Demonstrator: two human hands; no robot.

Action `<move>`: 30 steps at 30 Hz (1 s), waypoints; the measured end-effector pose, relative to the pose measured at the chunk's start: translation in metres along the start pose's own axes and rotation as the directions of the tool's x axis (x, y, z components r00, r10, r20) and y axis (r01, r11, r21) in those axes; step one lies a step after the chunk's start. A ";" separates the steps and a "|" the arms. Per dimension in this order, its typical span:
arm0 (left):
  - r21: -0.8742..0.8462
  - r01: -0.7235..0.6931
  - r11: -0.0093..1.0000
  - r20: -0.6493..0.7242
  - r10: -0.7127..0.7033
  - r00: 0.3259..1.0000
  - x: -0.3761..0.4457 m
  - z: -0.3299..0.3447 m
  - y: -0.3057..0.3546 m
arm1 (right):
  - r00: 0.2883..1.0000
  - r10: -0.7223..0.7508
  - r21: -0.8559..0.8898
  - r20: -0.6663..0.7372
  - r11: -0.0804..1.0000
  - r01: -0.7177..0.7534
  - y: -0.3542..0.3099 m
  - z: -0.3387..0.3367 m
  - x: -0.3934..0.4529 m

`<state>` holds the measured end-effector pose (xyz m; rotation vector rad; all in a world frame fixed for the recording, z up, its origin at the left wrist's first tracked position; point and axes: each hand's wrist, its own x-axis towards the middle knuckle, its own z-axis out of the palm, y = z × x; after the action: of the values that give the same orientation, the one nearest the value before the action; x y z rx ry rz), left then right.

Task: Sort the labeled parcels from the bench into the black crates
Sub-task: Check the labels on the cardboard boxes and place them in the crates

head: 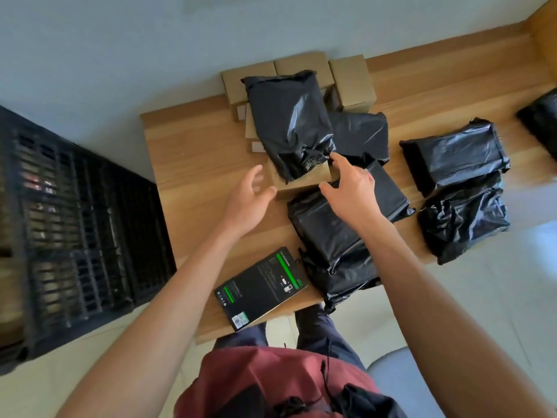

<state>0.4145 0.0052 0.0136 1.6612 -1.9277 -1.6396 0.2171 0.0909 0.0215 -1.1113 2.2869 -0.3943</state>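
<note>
We see the black crate [75,224] well left of our left hand [251,200]. On the bench [193,152], black parcels [331,236] lie under our right hand [351,188]. Both hands, fingers spread, flank a small cardboard box [304,181], the right one touching it.

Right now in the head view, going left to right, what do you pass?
black crate → left hand → right hand → two stacked black-bagged parcels → another black bag at the right edge.
</note>
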 end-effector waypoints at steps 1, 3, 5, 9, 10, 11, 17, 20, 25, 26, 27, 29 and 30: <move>-0.002 0.027 1.000 0.006 -0.027 1.000 0.004 0.004 0.001 | 1.000 -0.005 -0.049 0.008 0.999 0.006 0.005 0.003 0.008; -0.011 0.083 0.997 0.013 -0.082 0.997 0.011 0.012 0.002 | 0.999 -0.024 -0.122 0.047 0.992 0.029 0.011 0.006 0.020; -0.040 0.138 0.990 0.005 -0.138 0.990 0.015 0.019 0.004 | 0.996 -0.052 -0.172 0.075 0.983 0.064 0.013 0.009 0.030; -0.095 0.199 0.975 -0.003 -0.201 0.980 0.021 0.033 0.011 | 0.993 -0.073 -0.197 0.098 0.976 0.091 0.018 0.016 0.045; -0.105 0.203 0.973 -0.004 -0.205 0.979 0.022 0.035 0.012 | 0.991 -0.074 -0.190 0.109 0.977 0.093 0.020 0.017 0.046; -0.117 0.205 0.972 -0.008 -0.207 0.978 0.022 0.037 0.013 | 0.990 -0.074 -0.178 0.116 0.979 0.094 0.022 0.017 0.047; -0.135 0.202 0.970 -0.046 -0.209 0.977 0.017 0.038 0.016 | 0.991 -0.089 -0.063 0.104 0.993 0.096 0.026 0.013 0.045; -0.160 0.179 0.971 -0.076 -0.193 0.978 0.010 0.033 0.019 | 0.990 -0.102 0.025 0.093 0.995 0.100 0.017 0.002 0.036; -0.201 0.093 0.975 -0.146 -0.123 0.982 -0.008 0.021 0.017 | 0.986 -0.167 0.158 0.024 0.974 0.161 0.005 -0.011 0.015; -0.206 0.079 0.975 -0.163 -0.114 0.980 -0.013 0.018 0.016 | 0.983 -0.185 0.183 0.005 0.966 0.181 0.003 -0.013 0.011; -0.216 0.064 0.974 -0.180 -0.104 0.978 -0.018 0.016 0.015 | 0.981 -0.196 0.204 -0.008 0.960 0.193 0.001 -0.014 0.008; -0.243 0.037 0.969 -0.221 -0.093 0.971 -0.029 0.011 0.014 | 0.975 -0.220 0.219 -0.021 0.951 0.220 -0.003 -0.017 0.000; -0.258 0.024 0.966 -0.241 -0.088 0.966 -0.035 0.008 0.015 | 0.971 -0.235 0.216 -0.035 0.947 0.236 -0.004 -0.018 -0.004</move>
<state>0.4133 0.0341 0.0391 1.7359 -1.4986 -1.5314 0.2105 0.0921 0.0396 -1.2717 2.0621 -0.7275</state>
